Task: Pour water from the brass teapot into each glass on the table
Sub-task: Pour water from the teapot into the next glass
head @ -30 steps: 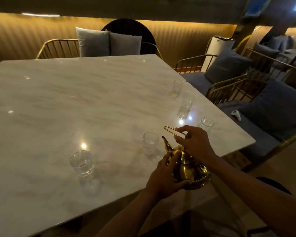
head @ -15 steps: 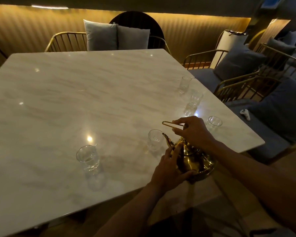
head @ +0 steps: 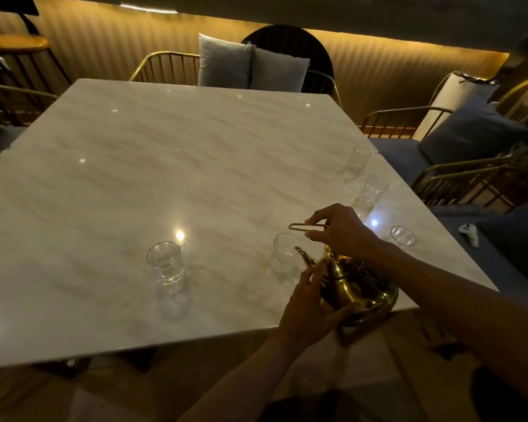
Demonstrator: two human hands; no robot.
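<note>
The brass teapot [head: 357, 287] is near the marble table's [head: 171, 178] front right corner, spout pointing left toward a clear glass [head: 284, 252]. My right hand [head: 342, 229] grips its thin upright handle from above. My left hand [head: 311, 303] cups the pot's left side and lid. Another glass [head: 165, 266] stands further left. Three more glasses line the right edge: one [head: 403, 237] behind my right wrist, one [head: 371, 191] beyond it, one [head: 356, 161] farthest. How much water each holds is hard to tell.
Gold wire-frame chairs with grey cushions [head: 250, 67] surround the table at the back and right. A white controller [head: 470, 234] lies on the blue seat at right. A wooden stool [head: 16, 44] stands at the far left.
My view has shifted so the table sits further right and lower. Both hands stay on the teapot, which has barely moved relative to the nearest glass.
</note>
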